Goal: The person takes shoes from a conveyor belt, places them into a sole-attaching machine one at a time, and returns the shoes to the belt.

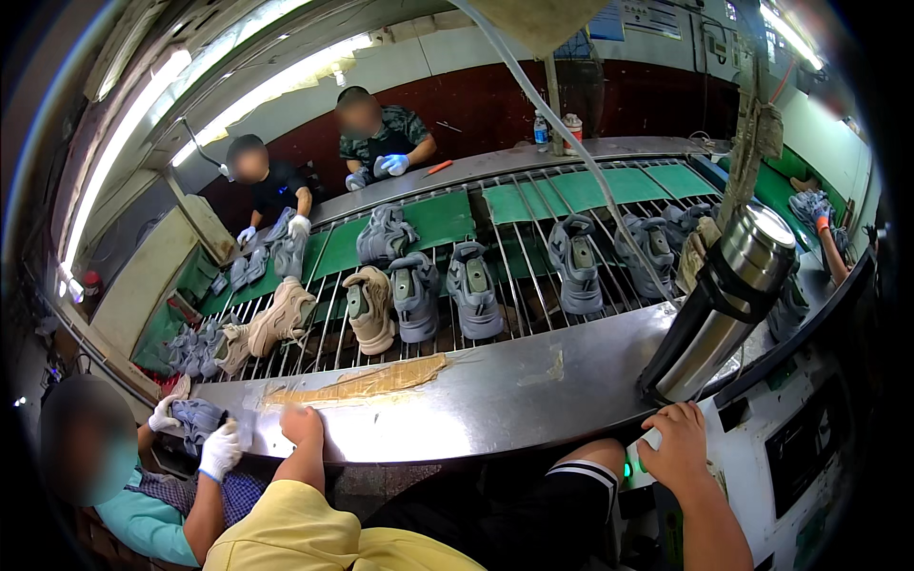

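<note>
My left hand (302, 424) is curled into a fist at the near edge of the metal table (495, 404), beside a strip of brown cardboard (381, 381) taped to it. It is a little blurred, and I see nothing in it. My right hand (674, 443) lies open, fingers bent over the top edge of a white machine box (728, 476). Just beyond those fingers stands a steel thermos (719, 305) with a black band. Grey sneakers (473, 290) and beige sneakers (369, 309) stand on the roller conveyor past the table.
At my left, a co-worker's white-gloved hand (221, 449) is by a grey shoe (197, 421). Two people work across the conveyor (519, 314). A pale hose (571, 143) hangs down in front. Bottles (541, 130) stand on the far ledge. Another arm (833, 247) reaches in at right.
</note>
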`<state>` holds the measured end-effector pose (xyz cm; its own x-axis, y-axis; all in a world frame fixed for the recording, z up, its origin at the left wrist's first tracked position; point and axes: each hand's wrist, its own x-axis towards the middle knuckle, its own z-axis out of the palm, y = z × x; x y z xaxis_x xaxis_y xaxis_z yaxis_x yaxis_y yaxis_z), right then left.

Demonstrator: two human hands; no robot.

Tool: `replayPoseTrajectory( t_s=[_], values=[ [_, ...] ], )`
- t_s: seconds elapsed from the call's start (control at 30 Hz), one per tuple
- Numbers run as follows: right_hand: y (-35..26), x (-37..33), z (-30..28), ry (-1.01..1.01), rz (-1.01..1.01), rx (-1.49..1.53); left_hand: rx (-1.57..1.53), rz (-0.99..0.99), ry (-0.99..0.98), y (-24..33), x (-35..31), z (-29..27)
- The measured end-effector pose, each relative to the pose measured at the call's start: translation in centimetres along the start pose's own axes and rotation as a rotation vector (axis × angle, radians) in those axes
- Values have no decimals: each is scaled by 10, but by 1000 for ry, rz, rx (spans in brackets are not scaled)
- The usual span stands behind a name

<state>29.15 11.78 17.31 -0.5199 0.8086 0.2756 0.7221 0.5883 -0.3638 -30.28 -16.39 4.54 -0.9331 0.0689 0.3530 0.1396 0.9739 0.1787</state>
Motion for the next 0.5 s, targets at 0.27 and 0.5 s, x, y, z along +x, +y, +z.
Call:
replayPoseTrajectory(
  t_s=[0.27, 0.5],
  values=[
    [-4, 0, -1, 14, -17, 6, 88, -3, 106, -18, 10, 23],
    [-5, 1, 2, 5, -20, 16, 98, -16, 67, -25, 14, 23]
  ],
)
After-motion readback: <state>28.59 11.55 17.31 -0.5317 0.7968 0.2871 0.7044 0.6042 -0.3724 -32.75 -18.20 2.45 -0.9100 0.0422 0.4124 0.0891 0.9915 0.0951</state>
